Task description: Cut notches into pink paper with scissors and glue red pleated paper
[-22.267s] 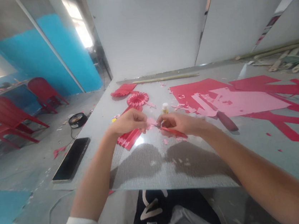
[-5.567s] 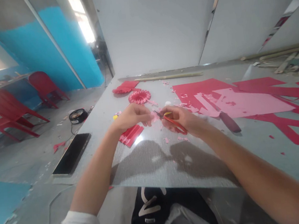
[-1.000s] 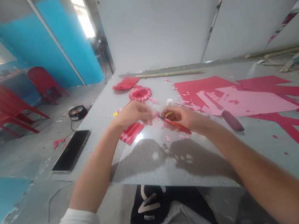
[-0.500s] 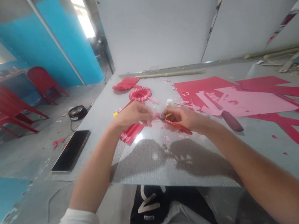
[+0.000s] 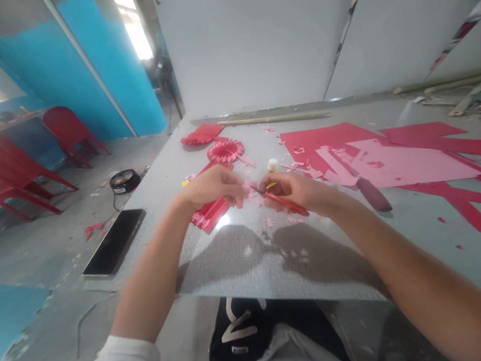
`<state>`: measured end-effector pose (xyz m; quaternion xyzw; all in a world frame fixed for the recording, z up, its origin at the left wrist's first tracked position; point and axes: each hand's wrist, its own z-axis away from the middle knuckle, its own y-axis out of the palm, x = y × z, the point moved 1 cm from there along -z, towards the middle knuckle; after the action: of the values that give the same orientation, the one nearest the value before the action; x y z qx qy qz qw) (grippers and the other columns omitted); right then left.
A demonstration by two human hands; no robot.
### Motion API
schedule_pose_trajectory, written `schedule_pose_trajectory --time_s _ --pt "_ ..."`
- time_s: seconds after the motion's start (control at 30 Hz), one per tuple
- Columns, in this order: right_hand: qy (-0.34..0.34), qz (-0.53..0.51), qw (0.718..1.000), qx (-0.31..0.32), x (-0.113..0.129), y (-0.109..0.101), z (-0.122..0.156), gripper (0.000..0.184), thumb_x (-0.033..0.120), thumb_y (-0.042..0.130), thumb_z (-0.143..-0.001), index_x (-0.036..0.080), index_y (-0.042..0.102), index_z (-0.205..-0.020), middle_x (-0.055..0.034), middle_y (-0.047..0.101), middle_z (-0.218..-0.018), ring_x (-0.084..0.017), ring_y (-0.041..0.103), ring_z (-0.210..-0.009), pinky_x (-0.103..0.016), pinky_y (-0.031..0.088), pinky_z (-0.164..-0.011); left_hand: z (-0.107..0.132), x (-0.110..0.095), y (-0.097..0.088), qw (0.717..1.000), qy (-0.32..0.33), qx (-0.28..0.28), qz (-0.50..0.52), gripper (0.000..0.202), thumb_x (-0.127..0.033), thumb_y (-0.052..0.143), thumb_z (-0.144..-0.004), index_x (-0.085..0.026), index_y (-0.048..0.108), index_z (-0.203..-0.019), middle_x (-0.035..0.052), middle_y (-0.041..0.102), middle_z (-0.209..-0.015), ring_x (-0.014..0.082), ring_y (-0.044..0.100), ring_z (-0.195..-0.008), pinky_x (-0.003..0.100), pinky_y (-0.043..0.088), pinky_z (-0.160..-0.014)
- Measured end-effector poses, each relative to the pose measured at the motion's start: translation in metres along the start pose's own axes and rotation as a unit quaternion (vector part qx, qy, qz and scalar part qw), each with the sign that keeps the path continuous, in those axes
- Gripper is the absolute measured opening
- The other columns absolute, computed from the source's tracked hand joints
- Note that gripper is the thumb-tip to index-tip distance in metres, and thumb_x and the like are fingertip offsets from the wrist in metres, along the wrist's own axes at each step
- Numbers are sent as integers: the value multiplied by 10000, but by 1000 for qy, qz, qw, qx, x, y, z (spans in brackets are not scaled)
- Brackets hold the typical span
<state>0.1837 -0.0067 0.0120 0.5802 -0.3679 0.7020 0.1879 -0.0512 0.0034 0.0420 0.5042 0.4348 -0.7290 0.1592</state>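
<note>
Over the middle of the table, my left hand point(image 5: 219, 187) pinches a small piece of pink paper point(image 5: 250, 189). My right hand point(image 5: 294, 190) is wrapped round red-handled scissors point(image 5: 286, 203), whose blades point left at that paper. Whether the blades are touching it I cannot tell. Below and behind my left hand lies a strip of pleated red paper point(image 5: 209, 214), partly covered by the hand. Beyond it sits a round pleated red paper rosette point(image 5: 225, 151). A white-capped bottle point(image 5: 272, 165) stands just behind my right hand, its lower part hidden.
Red paper sheets point(image 5: 326, 139) and a pink sheet point(image 5: 421, 163) spread across the right side, with a dark-red-handled knife point(image 5: 373, 194) on top. A phone point(image 5: 115, 244) lies at the left edge. A thin stick point(image 5: 272, 120) lies along the back; red chairs point(image 5: 13, 171) stand left.
My left hand has shifted very slightly, and a bit more of the pink paper shows beside its fingertips. My right hand keeps the scissors in nearly the same place.
</note>
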Motion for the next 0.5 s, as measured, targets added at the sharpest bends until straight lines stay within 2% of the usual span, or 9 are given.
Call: schedule_pose_trajectory --time_s 0.3,0.5 --pt "-8 -56 998 -36 6 5 0 325 403 776 -792 212 565 -949 50 535 -636 -79 414 -512 -222 324 -449 -1 -2 3 999 -2 -17 36 290 -410 730 -827 -131 742 -749 88 751 -742 140 699 -673 232 555 -667" --pt "-10 -84 996 -39 6 5 0 313 374 784 -763 214 567 -923 51 532 -633 -83 421 -517 -227 310 -457 -3 2 5 996 16 -64 63 300 -431 732 -841 -131 715 -839 96 757 -757 162 727 -690 244 565 -644"
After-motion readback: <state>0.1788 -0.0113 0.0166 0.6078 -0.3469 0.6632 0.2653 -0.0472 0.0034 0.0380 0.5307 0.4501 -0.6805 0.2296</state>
